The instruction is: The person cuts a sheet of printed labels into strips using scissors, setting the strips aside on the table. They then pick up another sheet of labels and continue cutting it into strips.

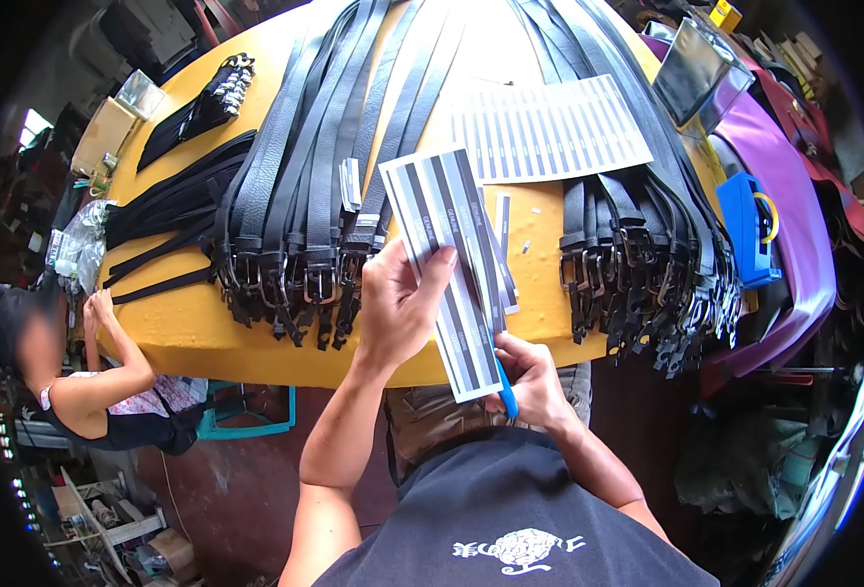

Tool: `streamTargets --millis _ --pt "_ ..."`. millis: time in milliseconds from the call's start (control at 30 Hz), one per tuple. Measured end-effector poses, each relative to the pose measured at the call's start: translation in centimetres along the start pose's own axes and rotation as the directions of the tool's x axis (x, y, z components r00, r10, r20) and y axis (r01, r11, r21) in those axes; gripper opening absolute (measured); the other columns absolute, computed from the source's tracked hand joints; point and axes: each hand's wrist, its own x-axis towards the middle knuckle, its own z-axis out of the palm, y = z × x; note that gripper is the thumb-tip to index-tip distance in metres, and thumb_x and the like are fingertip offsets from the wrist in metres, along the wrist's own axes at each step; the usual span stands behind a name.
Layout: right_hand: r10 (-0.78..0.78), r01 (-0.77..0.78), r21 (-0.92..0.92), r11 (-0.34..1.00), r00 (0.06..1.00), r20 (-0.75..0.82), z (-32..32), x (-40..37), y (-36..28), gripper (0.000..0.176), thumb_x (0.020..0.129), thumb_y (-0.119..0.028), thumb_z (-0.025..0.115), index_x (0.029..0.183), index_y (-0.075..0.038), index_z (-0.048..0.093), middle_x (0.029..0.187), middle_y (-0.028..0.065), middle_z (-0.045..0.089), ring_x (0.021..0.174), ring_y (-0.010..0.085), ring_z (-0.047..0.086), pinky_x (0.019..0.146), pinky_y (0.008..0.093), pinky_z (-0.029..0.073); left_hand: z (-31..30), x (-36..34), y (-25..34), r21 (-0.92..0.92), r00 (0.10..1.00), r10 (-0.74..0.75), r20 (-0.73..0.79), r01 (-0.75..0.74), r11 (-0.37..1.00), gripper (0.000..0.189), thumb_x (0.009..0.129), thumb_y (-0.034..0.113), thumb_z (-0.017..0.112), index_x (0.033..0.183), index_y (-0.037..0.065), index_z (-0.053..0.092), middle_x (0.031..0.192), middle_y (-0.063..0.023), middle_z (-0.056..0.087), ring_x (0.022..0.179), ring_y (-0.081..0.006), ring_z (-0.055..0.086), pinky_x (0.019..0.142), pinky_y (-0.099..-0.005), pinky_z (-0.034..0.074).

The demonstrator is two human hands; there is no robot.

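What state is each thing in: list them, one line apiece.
Left hand: closed on the striped sheet
Right hand: gripping the scissors
Striped sheet: held up, nearly flat
Scissors: held; blades mostly hidden, open or shut unclear
Larger sheet: lying flat, partly over belts
Belts: piled lengthwise, buckles toward the person
Plastic bag: crumpled

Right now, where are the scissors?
In the head view, the scissors are in the right hand, at the right edge of the striped sheet in the left hand.
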Motion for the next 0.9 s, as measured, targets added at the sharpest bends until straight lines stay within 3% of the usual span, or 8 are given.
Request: streamTargets --millis 100,233,267,333,433,833,900 --pt "-0.061 0.061 0.032 0.998 0.998 -0.009 0.5 0.2 -0.5 0.058 0.076 -0.002 0.074 0.126 0.009 0.046 0.096 0.0087 0.065 0.083 0.008 0.06 0.072 0.0218 0.049 0.0 -0.6 0.0 0.11 0.997 0.045 0.069 -0.052 0.993 0.013 0.092 0.01 0.057 0.093 -0.002 0.061 0.065 0.0026 0.059 0.054 -0.0009 0.047 0.046 -0.0196 0.036" --pt "-0.064 0.065 0.064 0.996 0.998 -0.009 0.8 0.4 -1.5 0.058 0.076 -0.004 0.075 0.125 0.009 0.046 0.105 0.0113 0.064 0.094 0.0096 0.058 0.082 0.0239 0.047 0.7 -1.8 -0.4 0.1 0.997 0.004 0.082 -0.012 0.995 0.013 0.092 0.009 0.056 0.091 -0.002 0.061 0.062 0.0024 0.059 0.053 -0.0002 0.046 0.045 -0.0203 0.035" --pt "-0.059 0.059 0.069 0.996 0.998 -0.005 0.8 0.5 -1.8 0.058 0.076 -0.005 0.075 0.124 0.009 0.046 0.107 0.0118 0.063 0.095 0.0098 0.058 0.084 0.0242 0.047 0.6 -2.0 -0.4 0.097 0.995 -0.017 0.097 0.008 0.995 0.013 0.092 0.009 0.056 0.095 -0.003 0.061 0.068 0.0016 0.06 0.058 -0.0006 0.048 0.05 -0.0196 0.037" --pt "-0.04 0.039 0.073 0.997 0.999 0.005 0.7 0.6 -1.7 0.058 0.076 -0.006 0.076 0.123 0.01 0.046 0.108 0.0128 0.063 0.096 0.0101 0.057 0.085 0.0248 0.047 0.4 -2.3 -0.2 0.092 0.99 -0.056 0.128 0.044 0.995 0.015 0.093 0.009 0.056 0.102 -0.003 0.06 0.08 0.0 0.062 0.068 -0.0013 0.051 0.058 -0.0184 0.041" --pt "-0.052 0.051 0.081 0.995 0.999 0.01 0.8 0.7 -1.9 0.057 0.076 -0.006 0.076 0.122 0.01 0.046 0.109 0.0134 0.062 0.096 0.0105 0.058 0.086 0.0253 0.047 0.6 -2.1 -0.3 0.116 0.997 -0.001 0.081 -0.008 0.993 0.013 0.092 0.009 0.057 0.091 -0.002 0.062 0.06 0.0021 0.058 0.051 -0.0004 0.045 0.044 -0.0205 0.034" --pt "-0.043 0.041 0.106 0.994 0.999 0.021 0.5 0.6 -1.2 0.064 0.075 -0.005 0.077 0.127 0.012 0.043 0.113 0.0156 0.062 0.098 0.0129 0.059 0.088 0.026 0.048 0.8 -2.1 -0.2 0.082 0.999 -0.01 0.051 0.006 0.997 0.013 0.092 0.01 0.056 0.092 -0.002 0.061 0.06 0.0025 0.057 0.053 -0.0004 0.046 0.045 -0.0202 0.035" --pt "-0.036 0.034 0.112 0.993 0.999 0.019 0.5 0.6 -1.1 0.064 0.076 -0.004 0.076 0.128 0.011 0.043 0.113 0.0159 0.062 0.099 0.0127 0.059 0.087 0.0256 0.048 0.3 -2.3 -0.2 0.101 0.994 -0.058 0.094 0.048 0.994 0.013 0.093 0.009 0.056 0.098 -0.003 0.061 0.069 0.0022 0.059 0.06 0.0 0.047 0.051 -0.0184 0.037"
